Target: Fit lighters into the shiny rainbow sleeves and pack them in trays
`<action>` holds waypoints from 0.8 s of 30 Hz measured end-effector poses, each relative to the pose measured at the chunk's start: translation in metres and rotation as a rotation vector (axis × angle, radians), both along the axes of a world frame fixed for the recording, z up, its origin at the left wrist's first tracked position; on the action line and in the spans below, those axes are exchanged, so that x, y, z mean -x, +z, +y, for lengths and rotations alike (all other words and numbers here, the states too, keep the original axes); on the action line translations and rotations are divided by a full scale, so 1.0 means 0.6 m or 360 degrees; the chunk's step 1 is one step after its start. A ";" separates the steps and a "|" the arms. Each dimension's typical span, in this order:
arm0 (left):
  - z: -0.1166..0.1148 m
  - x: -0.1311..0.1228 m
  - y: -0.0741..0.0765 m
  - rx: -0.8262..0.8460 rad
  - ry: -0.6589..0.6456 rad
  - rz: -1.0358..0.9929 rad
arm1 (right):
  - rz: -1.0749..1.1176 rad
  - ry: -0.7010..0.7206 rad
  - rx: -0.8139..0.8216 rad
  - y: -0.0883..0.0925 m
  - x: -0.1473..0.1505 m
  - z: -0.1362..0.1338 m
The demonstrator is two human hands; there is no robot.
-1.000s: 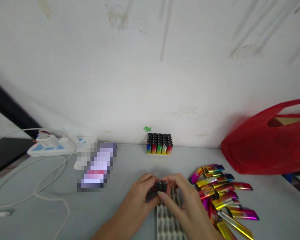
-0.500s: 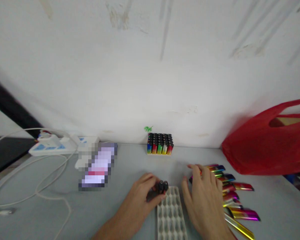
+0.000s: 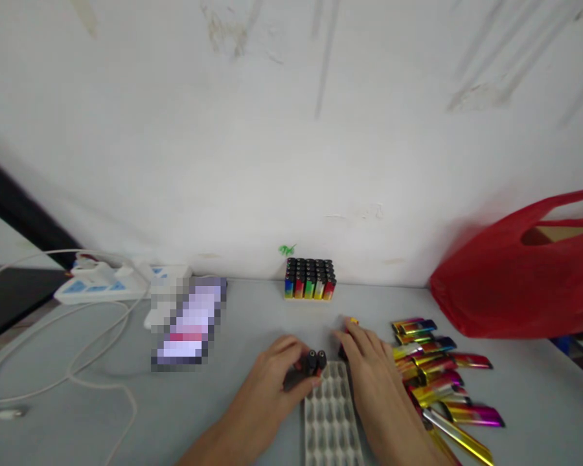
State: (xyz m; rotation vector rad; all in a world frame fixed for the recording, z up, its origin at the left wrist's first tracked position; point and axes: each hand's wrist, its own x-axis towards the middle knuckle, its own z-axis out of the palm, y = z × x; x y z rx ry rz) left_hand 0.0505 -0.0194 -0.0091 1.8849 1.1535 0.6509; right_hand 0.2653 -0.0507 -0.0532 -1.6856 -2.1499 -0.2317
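Two black-topped lighters (image 3: 317,362) stand side by side between the thumb and fingers of my left hand (image 3: 276,382), over the far left end of a pale tray (image 3: 333,414) with rows of small sockets. To the right of the tray, my right hand (image 3: 374,369) has its fingers closed around another lighter (image 3: 354,321). Only a bit of its yellow and red body and a dark end show past the fingers. Beside that hand lies a loose pile of shiny lighters (image 3: 437,369) in red, gold, purple and green.
Near the wall, a block of upright lighters (image 3: 309,279) fills a second tray. A red bag (image 3: 515,285) stands at the back right. On the left are a power strip (image 3: 102,285), a blurred-out phone (image 3: 192,323) and a looped white cable (image 3: 72,349).
My right hand has moved left from the pile toward the tray, with a lighter in its fingers, uncovering more of the pile. My left hand has barely moved.
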 end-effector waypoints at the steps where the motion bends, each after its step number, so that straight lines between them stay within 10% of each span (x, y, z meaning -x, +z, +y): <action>1: 0.000 0.000 0.000 -0.0001 0.0003 0.0009 | 0.0031 0.0059 0.0026 0.004 -0.001 0.001; 24: -0.001 0.001 0.003 0.0002 -0.0005 0.0040 | 0.0339 -0.0025 0.0060 0.035 0.005 0.014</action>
